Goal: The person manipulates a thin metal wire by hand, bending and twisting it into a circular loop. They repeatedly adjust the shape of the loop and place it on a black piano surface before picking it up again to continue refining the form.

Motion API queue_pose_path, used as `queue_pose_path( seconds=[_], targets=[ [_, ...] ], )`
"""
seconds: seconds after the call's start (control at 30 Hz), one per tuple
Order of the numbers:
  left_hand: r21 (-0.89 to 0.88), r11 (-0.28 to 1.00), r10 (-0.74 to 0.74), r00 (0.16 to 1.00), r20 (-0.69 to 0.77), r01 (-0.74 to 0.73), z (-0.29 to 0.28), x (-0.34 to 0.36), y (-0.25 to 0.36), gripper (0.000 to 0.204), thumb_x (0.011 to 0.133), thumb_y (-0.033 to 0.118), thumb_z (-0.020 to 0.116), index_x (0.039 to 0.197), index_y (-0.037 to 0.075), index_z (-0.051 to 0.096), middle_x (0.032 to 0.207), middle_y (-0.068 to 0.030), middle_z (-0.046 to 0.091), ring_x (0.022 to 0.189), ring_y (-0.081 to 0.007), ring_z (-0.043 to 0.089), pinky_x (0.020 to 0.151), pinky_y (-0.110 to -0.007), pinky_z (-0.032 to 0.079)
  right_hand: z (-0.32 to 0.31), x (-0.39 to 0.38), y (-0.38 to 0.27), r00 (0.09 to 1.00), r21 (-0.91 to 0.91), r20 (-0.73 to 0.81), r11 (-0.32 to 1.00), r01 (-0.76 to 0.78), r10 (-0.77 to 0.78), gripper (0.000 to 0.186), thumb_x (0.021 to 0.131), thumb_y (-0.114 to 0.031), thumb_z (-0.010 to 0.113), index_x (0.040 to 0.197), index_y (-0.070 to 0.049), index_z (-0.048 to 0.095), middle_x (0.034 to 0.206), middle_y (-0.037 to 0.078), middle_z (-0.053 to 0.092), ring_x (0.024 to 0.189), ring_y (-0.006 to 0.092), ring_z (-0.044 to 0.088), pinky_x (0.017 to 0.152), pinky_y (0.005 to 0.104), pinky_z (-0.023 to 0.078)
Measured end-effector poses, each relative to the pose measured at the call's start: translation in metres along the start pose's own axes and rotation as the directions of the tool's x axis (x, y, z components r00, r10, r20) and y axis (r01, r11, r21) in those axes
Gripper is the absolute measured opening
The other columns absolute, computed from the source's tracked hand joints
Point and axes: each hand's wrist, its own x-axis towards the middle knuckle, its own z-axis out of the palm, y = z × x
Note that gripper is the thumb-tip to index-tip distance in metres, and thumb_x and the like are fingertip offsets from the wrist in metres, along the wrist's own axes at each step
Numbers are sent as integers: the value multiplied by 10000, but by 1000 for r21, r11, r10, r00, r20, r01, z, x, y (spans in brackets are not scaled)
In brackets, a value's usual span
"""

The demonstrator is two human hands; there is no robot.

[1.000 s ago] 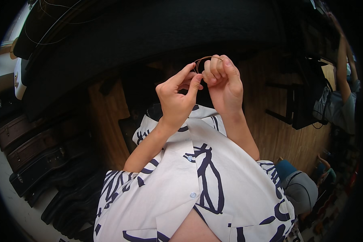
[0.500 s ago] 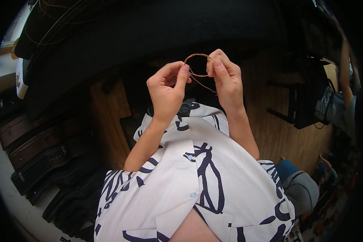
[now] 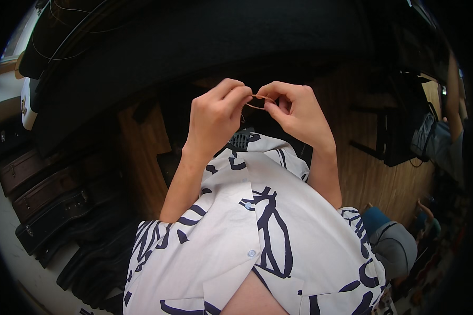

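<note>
A thin copper-coloured wire coil (image 3: 258, 96), looped into a small ring, is held up in front of my chest between both hands. My left hand (image 3: 215, 115) pinches its left side, with thumb and fingertips pressed together. On the other side, my right hand (image 3: 302, 113) grips the coil between thumb and bent forefinger. The ring appears tilted nearly edge-on, and parts of it are hidden behind the fingers. A short loose end hangs just below the left fingertips.
A wide black surface (image 3: 220, 37) lies beyond my hands, with thin pale wires at its upper left. Dark instrument cases (image 3: 50, 189) line the left. To the right are a black stool or bench (image 3: 381, 128), a person in grey (image 3: 394, 247) and another person's arm (image 3: 452, 100).
Both hands have rolled over, the left now showing its back. The coil has tipped from an open, round view to nearly edge-on, and its long dangling tail is less visible.
</note>
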Motion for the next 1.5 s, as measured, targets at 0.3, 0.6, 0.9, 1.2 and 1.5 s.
queue_pose_path(
  seconds=[0.3,0.6,0.9,1.2,1.5],
  targets=[
    [-274,948,-171,985,3,165,-5,-2,0,228,819,8,755,1041,57,742,920,-79,733,753,-158,702,620,-252,535,8,2,9,998,172,-64,985,1,11,97,894,-34,647,947,29,700,761,96,704,614,123,629,585,242,488],
    [-250,957,-153,988,-10,146,-8,-6,-4,173,817,-26,743,972,48,762,875,-86,744,751,-182,716,662,-240,551,10,3,9,999,306,-28,952,-28,39,110,908,-45,641,979,17,697,758,86,702,648,109,659,599,215,493],
    [-256,965,-72,997,-24,63,-9,-9,-6,162,802,-36,745,935,55,761,867,-79,739,755,-181,713,663,-243,555,8,4,13,998,196,58,980,15,-27,81,900,-29,640,918,23,699,716,72,679,638,105,638,592,213,478],
    [-451,874,-192,981,28,184,-12,-10,-12,156,803,-39,754,947,20,764,846,-83,711,739,-163,690,685,-248,558,4,4,10,989,432,144,901,-33,-33,72,914,-47,629,885,16,645,723,43,621,640,83,573,598,209,461],
    [-786,202,-299,801,519,584,-11,-16,-20,118,803,-32,767,919,-45,756,816,-129,739,699,-177,726,675,-263,602,7,9,16,976,538,218,837,-98,-25,116,928,-86,626,841,-14,601,676,24,589,569,55,509,501,194,385]
  ],
)
